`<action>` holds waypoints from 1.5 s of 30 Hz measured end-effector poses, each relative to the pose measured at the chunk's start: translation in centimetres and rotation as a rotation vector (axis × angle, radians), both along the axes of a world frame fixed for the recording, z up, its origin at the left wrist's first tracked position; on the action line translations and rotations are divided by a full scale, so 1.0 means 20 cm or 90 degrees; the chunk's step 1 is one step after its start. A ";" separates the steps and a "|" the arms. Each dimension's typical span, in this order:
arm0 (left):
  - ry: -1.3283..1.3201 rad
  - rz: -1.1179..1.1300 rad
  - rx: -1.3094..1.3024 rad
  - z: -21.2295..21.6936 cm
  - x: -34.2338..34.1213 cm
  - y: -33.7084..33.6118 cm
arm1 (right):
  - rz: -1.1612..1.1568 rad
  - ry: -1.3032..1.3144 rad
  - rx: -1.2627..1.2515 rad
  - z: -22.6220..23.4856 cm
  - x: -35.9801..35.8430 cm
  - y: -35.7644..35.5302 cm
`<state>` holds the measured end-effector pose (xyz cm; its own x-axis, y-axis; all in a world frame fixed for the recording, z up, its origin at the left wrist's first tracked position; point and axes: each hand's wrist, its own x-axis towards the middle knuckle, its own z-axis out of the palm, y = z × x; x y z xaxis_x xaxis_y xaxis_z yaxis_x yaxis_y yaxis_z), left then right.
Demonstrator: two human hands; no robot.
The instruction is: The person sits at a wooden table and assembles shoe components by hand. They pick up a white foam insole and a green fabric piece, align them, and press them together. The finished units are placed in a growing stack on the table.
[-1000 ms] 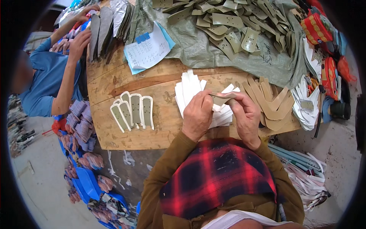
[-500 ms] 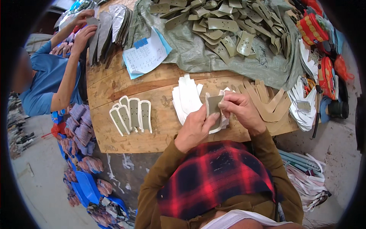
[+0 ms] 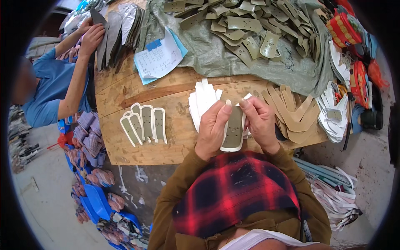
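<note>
Over the near edge of the table, an olive, curved plate with small holes [image 3: 233, 132] has white edging along its sides and rounded lower end. My left hand [image 3: 213, 130] is closed on its left side, thumb at the upper corner. On the opposite side my right hand [image 3: 260, 123] pinches the upper right corner, where a white strip end sticks out. My fingers hide much of the upper edge. Just beyond my left hand lies a fanned stack of white strips [image 3: 203, 100]. Several white-edged olive plates [image 3: 146, 121] overlap on the table to the left.
Bare olive plates [image 3: 243, 26] are heaped on a green woven sheet [image 3: 216, 62] at the back. Tan V-shaped pieces [image 3: 298, 118] lie to the right. A written paper [image 3: 160, 62] rests at back left. There, a person in blue [image 3: 56, 89] handles grey pieces [image 3: 109, 41].
The plate has turned to show more of its holed face. My left thumb has moved up to its top corner, and my right hand has shifted slightly. The other person's grey piece is raised.
</note>
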<state>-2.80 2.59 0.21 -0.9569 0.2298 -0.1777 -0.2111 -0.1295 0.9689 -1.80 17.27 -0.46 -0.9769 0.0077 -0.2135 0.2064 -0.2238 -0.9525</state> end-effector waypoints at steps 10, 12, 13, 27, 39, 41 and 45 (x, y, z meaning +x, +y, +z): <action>-0.008 0.186 0.110 -0.10 -0.02 0.11 | -0.002 0.176 0.240 -0.09 0.04 -0.06; -0.019 0.218 0.146 -0.09 -0.05 0.08 | 0.051 0.207 0.276 -0.14 0.06 -0.08; -0.024 0.234 0.163 -0.09 -0.06 0.06 | 0.081 0.176 0.245 -0.15 0.06 -0.07; 0.150 -0.612 -0.358 0.22 -0.19 -0.24 | 0.704 0.082 0.275 0.17 -0.12 0.21; -0.173 -0.209 -0.005 0.01 0.04 -0.23 | 0.383 -0.236 -0.318 0.10 0.00 0.18; -0.161 -0.144 0.006 0.02 0.05 -0.22 | 0.413 -0.211 -0.254 0.08 0.00 0.17; -0.129 -0.070 0.022 -0.01 0.08 -0.19 | 0.384 -0.179 -0.267 0.07 -0.01 0.18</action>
